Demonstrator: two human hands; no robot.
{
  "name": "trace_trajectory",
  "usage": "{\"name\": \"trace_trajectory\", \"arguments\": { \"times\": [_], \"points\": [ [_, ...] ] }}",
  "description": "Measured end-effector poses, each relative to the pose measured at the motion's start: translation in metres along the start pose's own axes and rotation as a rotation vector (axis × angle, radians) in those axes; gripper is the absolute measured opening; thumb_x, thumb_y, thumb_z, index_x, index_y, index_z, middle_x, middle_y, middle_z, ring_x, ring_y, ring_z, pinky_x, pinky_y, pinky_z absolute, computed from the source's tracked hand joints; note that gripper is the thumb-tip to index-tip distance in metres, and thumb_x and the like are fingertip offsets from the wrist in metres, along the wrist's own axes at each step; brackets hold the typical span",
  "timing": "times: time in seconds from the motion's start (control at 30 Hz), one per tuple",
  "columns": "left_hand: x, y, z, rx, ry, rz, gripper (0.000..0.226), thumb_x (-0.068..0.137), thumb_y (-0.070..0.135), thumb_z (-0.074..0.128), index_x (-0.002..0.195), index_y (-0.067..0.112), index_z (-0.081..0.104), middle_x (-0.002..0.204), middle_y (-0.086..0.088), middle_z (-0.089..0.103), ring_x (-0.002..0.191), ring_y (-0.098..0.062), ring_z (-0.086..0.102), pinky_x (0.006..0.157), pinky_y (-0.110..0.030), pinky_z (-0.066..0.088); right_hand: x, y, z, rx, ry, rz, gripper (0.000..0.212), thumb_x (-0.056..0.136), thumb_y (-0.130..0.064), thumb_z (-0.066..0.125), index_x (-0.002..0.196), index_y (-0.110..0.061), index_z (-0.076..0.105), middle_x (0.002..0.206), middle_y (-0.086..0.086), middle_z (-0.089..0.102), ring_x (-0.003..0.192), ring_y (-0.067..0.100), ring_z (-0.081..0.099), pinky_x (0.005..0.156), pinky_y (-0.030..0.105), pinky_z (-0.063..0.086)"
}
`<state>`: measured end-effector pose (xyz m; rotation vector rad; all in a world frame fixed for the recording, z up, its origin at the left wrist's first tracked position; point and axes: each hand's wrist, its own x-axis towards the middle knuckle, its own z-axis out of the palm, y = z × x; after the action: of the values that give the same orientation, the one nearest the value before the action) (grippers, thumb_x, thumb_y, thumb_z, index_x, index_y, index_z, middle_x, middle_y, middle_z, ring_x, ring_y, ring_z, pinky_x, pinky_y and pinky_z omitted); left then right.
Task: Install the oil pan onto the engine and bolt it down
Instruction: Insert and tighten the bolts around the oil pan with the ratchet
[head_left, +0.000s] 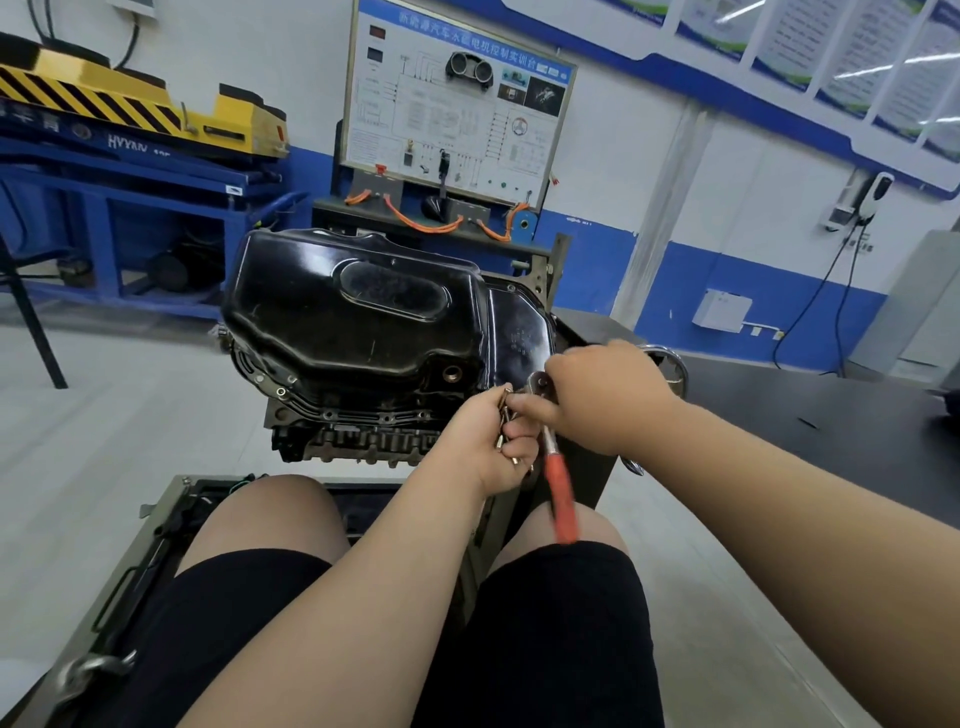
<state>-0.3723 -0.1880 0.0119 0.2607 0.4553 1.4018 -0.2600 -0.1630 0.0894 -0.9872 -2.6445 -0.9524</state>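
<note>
Oil pan (358, 317) seated on engine (353, 441) at frame centre, up-left of both hands: left hand (498, 441) fisted around bolts (505, 415), right hand (602, 395) pinching one bolt, red-handled ratchet (558, 483) between them.

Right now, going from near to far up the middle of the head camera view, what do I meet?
Black shorts → left hand holding bolts → engine block → black oil pan → training board against the wall.

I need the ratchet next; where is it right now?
The ratchet is right of center in the head view, between both hands just below the oil pan, its red handle pointing down toward the right thigh.
</note>
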Motion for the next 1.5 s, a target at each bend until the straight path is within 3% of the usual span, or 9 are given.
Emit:
{"name": "trace_trajectory", "arguments": {
  "times": [0.1,0.27,0.33,0.47,0.67,0.87,1.13,1.3,1.5],
  "points": [
    [0.000,0.000,-0.001,0.032,0.040,-0.001,0.036,0.099,0.024,0.038,0.065,0.017,0.048,0.046,0.008,0.036,0.030,-0.004,0.026,0.027,-0.014,0.013,-0.001,-0.006,0.000,0.041,-0.034,0.040,0.057,0.086,-0.069,0.034,0.063,-0.018,0.039,0.062,-0.005,0.046,0.055,0.013,0.048,0.050,0.027,0.027],
    [0.000,-0.003,0.002,0.073,0.098,-0.037,0.040,0.099,0.033,0.044,0.063,0.017,0.049,0.047,0.010,0.041,0.031,-0.004,0.028,0.027,-0.015,0.014,-0.005,0.013,-0.005,-0.153,0.119,-0.294,0.027,0.090,-0.033,0.056,0.114,-0.021,0.055,0.108,-0.001,0.055,0.101,0.020,0.050,0.082,0.032,0.038],
    [0.000,-0.005,-0.001,0.080,0.090,-0.014,0.039,0.099,0.036,0.044,0.066,0.017,0.050,0.049,0.010,0.041,0.032,-0.004,0.029,0.028,-0.015,0.015,-0.006,0.012,-0.006,-0.110,0.113,-0.263,0.027,0.088,-0.035,0.057,0.111,-0.023,0.058,0.104,-0.001,0.056,0.096,0.019,0.050,0.083,0.033,0.039],
    [0.001,-0.012,-0.013,0.073,0.064,0.059,0.034,0.099,0.041,0.042,0.075,0.018,0.051,0.054,0.009,0.044,0.035,-0.004,0.031,0.028,-0.016,0.016,-0.004,-0.002,-0.006,-0.018,0.045,-0.124,0.042,0.086,-0.064,0.042,0.082,-0.023,0.051,0.068,-0.009,0.046,0.063,0.014,0.045,0.062,0.029,0.029],
    [0.002,-0.031,-0.033,0.122,0.205,0.055,0.033,0.097,0.037,0.041,0.080,0.016,0.059,0.054,0.005,0.046,0.035,-0.006,0.031,0.030,-0.014,0.016,-0.004,-0.014,-0.007,0.121,-0.021,0.076,0.036,0.086,-0.057,0.047,0.078,-0.023,0.050,0.064,-0.006,0.041,0.057,0.014,0.043,0.046,0.024,0.024],
    [0.004,-0.044,-0.044,0.066,0.266,-0.014,0.032,0.090,0.024,0.031,0.079,0.010,0.057,0.052,0.002,0.047,0.031,-0.009,0.030,0.032,-0.012,0.014,-0.001,-0.010,-0.014,-0.168,0.099,-0.334,0.029,0.093,-0.026,0.051,0.121,-0.022,0.055,0.109,0.000,0.056,0.102,0.021,0.052,0.084,0.032,0.039],
    [0.000,-0.037,-0.049,0.060,0.273,0.046,0.024,0.097,0.015,0.034,0.085,0.012,0.054,0.056,0.005,0.044,0.033,-0.007,0.029,0.030,-0.013,0.015,-0.004,-0.010,-0.012,-0.151,0.053,-0.157,0.032,0.088,-0.051,0.047,0.086,-0.021,0.058,0.072,-0.005,0.046,0.057,0.018,0.043,0.046,0.024,0.018],
    [-0.003,-0.031,-0.046,0.086,0.212,0.105,0.015,0.095,0.012,0.038,0.084,0.014,0.048,0.056,0.004,0.048,0.036,-0.007,0.031,0.030,-0.016,0.017,-0.005,-0.016,-0.011,-0.136,0.067,-0.121,0.033,0.086,-0.049,0.050,0.080,-0.018,0.039,0.061,-0.005,0.037,0.050,0.017,0.040,0.043,0.024,0.016],
    [-0.005,-0.022,-0.051,-0.020,0.149,0.108,0.010,0.095,0.018,0.048,0.094,0.016,0.058,0.057,0.005,0.049,0.037,-0.006,0.031,0.029,-0.016,0.018,-0.003,-0.015,-0.011,-0.125,0.064,-0.157,0.035,0.087,-0.053,0.046,0.082,-0.019,0.041,0.064,-0.006,0.041,0.051,0.016,0.039,0.043,0.024,0.018]
  ]
}}
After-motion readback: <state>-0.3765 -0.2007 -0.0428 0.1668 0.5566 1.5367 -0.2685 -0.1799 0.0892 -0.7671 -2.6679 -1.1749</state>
